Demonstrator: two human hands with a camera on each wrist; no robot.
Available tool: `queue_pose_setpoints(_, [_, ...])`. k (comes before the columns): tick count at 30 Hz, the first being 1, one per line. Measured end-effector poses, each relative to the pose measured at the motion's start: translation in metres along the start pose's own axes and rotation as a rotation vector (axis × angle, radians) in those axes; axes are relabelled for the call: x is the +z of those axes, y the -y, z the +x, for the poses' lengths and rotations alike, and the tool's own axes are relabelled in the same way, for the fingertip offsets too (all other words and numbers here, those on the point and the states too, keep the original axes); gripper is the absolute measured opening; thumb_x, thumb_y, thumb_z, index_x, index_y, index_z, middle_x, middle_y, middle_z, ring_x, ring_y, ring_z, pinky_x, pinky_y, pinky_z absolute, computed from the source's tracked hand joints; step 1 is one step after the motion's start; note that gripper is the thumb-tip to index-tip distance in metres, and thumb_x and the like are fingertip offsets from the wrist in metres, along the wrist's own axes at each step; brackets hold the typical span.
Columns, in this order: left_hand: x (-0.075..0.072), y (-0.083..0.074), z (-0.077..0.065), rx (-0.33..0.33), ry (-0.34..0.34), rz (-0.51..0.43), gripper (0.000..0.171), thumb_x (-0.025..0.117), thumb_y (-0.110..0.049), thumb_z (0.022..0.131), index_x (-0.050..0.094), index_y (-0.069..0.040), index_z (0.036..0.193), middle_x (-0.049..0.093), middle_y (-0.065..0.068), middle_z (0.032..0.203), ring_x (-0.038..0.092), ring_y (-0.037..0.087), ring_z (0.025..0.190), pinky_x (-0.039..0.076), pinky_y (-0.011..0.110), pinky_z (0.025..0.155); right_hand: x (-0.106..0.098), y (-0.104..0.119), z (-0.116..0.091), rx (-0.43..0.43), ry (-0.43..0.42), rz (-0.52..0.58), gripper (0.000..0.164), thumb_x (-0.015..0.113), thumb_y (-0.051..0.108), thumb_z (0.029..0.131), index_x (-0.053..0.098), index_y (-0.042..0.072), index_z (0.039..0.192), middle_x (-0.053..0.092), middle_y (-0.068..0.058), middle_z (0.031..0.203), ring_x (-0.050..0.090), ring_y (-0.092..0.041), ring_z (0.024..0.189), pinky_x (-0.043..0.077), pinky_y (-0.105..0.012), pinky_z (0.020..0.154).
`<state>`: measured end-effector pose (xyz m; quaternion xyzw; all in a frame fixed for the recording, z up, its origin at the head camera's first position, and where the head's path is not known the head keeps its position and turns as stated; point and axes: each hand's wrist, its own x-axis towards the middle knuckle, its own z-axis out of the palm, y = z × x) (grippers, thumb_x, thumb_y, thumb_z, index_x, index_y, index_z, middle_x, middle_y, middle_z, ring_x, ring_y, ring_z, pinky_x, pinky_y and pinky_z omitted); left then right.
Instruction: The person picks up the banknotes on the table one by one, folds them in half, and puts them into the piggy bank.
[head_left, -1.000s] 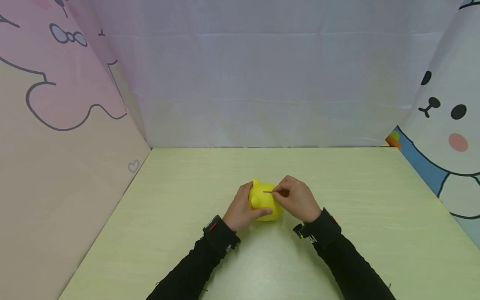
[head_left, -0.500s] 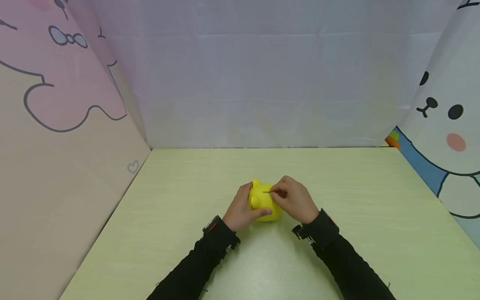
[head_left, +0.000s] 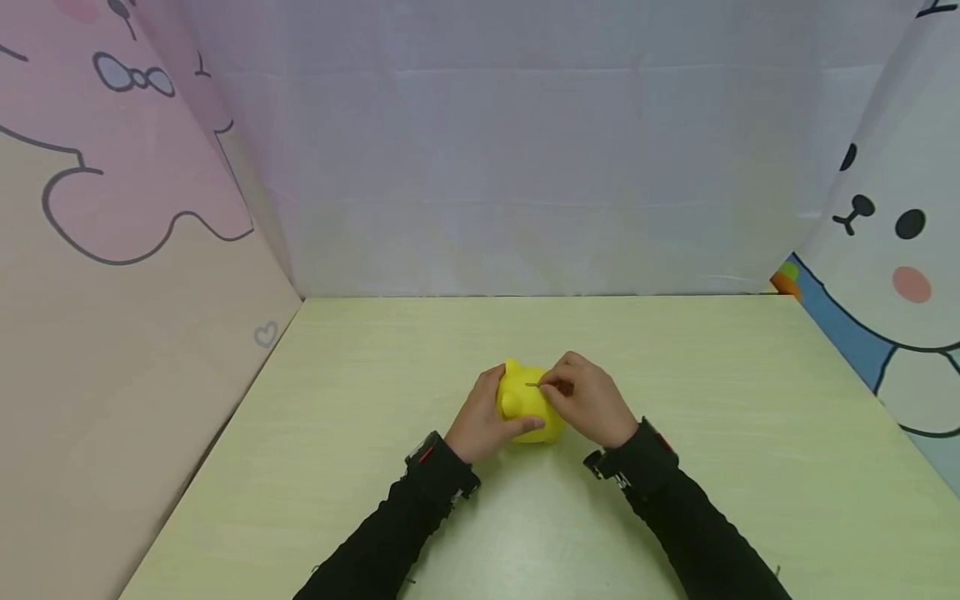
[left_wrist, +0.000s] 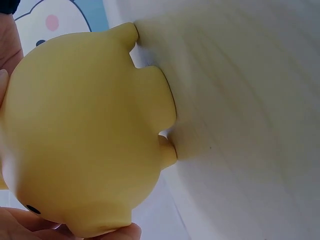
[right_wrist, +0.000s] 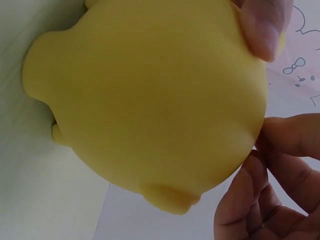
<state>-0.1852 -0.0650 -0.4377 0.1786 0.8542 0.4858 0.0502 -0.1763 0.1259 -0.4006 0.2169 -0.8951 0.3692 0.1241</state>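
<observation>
A yellow piggy bank (head_left: 527,404) stands on its short feet on the table, with its eared side to the left and a thin dark line on its back. My left hand (head_left: 480,421) grips it around the left side, thumb across the near face. In the right wrist view that thumb (right_wrist: 265,30) presses on the smooth yellow body (right_wrist: 150,100). At the back of the bank, beside the line, my right hand (head_left: 592,400) has thumb and forefinger pinched together. Whether anything thin sits between those fingertips is hidden. The left wrist view shows the feet (left_wrist: 155,97) resting on the tabletop.
The pale wooden table (head_left: 375,350) extends around both hands. A whitish cloth wall (head_left: 525,167) closes off its far edge. Printed cloth panels stand at the left (head_left: 135,192) and right (head_left: 892,275) sides. A dark camera band (head_left: 641,454) sits on each wrist.
My right hand has shifted very slightly left along the piggy bank's back, then stayed nearly still. The left hand and the piggy bank hold their place.
</observation>
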Motion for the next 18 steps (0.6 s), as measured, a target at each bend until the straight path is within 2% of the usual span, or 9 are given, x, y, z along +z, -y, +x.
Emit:
queue_pose_setpoints(7, [0.002, 0.001, 0.001, 0.005, -0.013, 0.022, 0.094, 0.08, -0.043, 0.08, 0.03, -0.005, 0.15, 0.042, 0.014, 0.143, 0.05, 0.019, 0.099, 0.047, 0.03, 0.082, -0.004, -0.004, -0.001, 0.005, -0.021, 0.048, 0.005, 0.072, 0.007, 0.088, 0.075, 0.006, 0.092, 0.062, -0.004, 0.085, 0.053, -0.012, 0.073, 0.05, -0.023, 0.067])
queue_pose_setpoints(10, [0.001, -0.002, 0.0, 0.029, -0.023, 0.073, 0.094, 0.078, -0.045, 0.082, 0.029, -0.003, 0.151, 0.043, 0.015, 0.143, 0.051, 0.02, 0.1, 0.048, 0.032, 0.083, -0.007, -0.005, -0.001, 0.007, -0.05, 0.055, 0.006, 0.07, 0.008, 0.09, 0.074, 0.007, 0.094, 0.065, -0.004, 0.087, 0.056, -0.013, 0.074, 0.051, -0.024, 0.069])
queue_pose_setpoints(14, [-0.004, -0.008, -0.003, 0.073, -0.066, 0.2, 0.091, 0.07, -0.05, 0.087, 0.028, -0.003, 0.152, 0.043, 0.015, 0.148, 0.051, 0.028, 0.122, 0.047, 0.042, 0.102, -0.014, -0.007, -0.001, 0.006, -0.101, 0.046, 0.009, 0.067, 0.009, 0.093, 0.074, 0.006, 0.096, 0.067, -0.005, 0.089, 0.058, -0.014, 0.075, 0.052, -0.024, 0.069])
queue_pose_setpoints(18, [-0.011, -0.012, -0.007, 0.121, -0.118, 0.326, 0.079, 0.059, -0.051, 0.094, 0.031, -0.003, 0.152, 0.039, 0.014, 0.154, 0.032, 0.037, 0.145, 0.03, 0.049, 0.119, -0.019, -0.01, -0.001, 0.01, -0.163, 0.002, 0.011, 0.065, 0.009, 0.094, 0.074, 0.004, 0.098, 0.068, -0.008, 0.089, 0.059, -0.018, 0.075, 0.055, -0.03, 0.071])
